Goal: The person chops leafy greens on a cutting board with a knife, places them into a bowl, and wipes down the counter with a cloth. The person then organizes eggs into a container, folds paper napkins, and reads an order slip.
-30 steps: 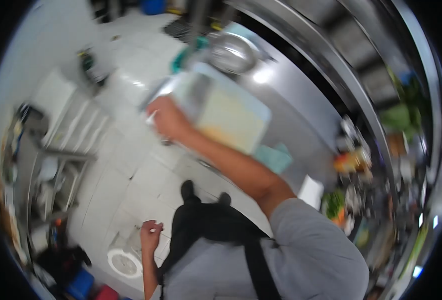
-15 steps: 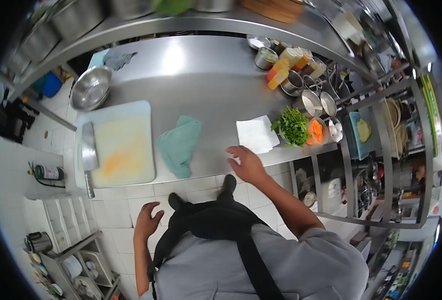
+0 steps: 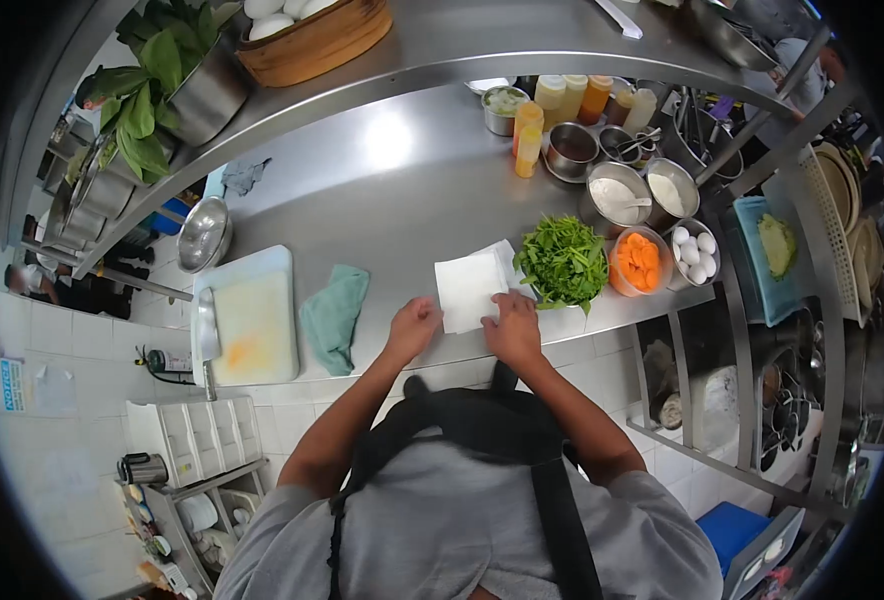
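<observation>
White paper sheets (image 3: 467, 281) lie overlapped near the front of the steel counter. My right hand (image 3: 513, 325) rests on their lower right corner, fingers apart. Just off the left edge of the paper is my left hand (image 3: 415, 327), its fingers curled in; whether anything is inside them is hidden. A bowl of chopped green leaves (image 3: 563, 262) stands right of the paper. Further left lie a crumpled green cloth (image 3: 333, 318) and a white cutting board (image 3: 262, 310) with an orange stain, and a cleaver (image 3: 208, 325) on its left side.
Orange carrot slices (image 3: 638, 262) and white eggs (image 3: 695, 254) fill containers at the right. Sauce bottles (image 3: 550, 95) and metal pots (image 3: 571, 148) stand behind them. A metal bowl (image 3: 205, 236) sits at far left. An overhead shelf (image 3: 442, 55) spans the back.
My left hand has come up from beside my body to the paper's left side, its fingers now curled. My right hand has moved onto the paper. The view has shifted and I stand closer.
</observation>
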Demonstrator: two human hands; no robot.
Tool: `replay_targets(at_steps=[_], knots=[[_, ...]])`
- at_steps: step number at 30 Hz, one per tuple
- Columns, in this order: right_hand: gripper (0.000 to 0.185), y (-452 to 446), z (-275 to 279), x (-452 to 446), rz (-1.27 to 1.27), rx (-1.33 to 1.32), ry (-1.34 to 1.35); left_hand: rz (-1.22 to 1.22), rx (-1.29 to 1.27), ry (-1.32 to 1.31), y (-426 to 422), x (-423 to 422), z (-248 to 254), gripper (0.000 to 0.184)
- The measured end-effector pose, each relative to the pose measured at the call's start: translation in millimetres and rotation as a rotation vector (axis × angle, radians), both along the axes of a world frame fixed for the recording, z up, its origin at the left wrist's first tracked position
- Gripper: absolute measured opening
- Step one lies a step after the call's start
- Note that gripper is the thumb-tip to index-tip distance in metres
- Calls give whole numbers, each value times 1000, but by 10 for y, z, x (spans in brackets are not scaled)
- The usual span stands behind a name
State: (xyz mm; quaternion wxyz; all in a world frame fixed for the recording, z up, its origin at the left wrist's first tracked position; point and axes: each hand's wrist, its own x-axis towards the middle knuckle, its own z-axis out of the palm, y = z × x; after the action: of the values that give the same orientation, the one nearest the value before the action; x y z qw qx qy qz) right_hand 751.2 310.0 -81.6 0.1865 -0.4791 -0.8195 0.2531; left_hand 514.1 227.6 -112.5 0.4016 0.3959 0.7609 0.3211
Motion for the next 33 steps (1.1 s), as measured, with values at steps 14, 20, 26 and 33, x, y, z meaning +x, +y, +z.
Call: replay_targets(at_steps=[14,20,26,33], knots=[[51,-40,-248,-431,-275,-571,424,-78,1,-61,-275,-304,-109,47],[46,-141,355,-594,90,-576,184,26,102,-359,-397,-359,-74,69],[31,-405,1077,-773,315,-619,180,-46,271,-485,-567,-468,576,86],[26,-393,1273,-641,392,-816,246,-43,6,-954,-899,-777,607,40]])
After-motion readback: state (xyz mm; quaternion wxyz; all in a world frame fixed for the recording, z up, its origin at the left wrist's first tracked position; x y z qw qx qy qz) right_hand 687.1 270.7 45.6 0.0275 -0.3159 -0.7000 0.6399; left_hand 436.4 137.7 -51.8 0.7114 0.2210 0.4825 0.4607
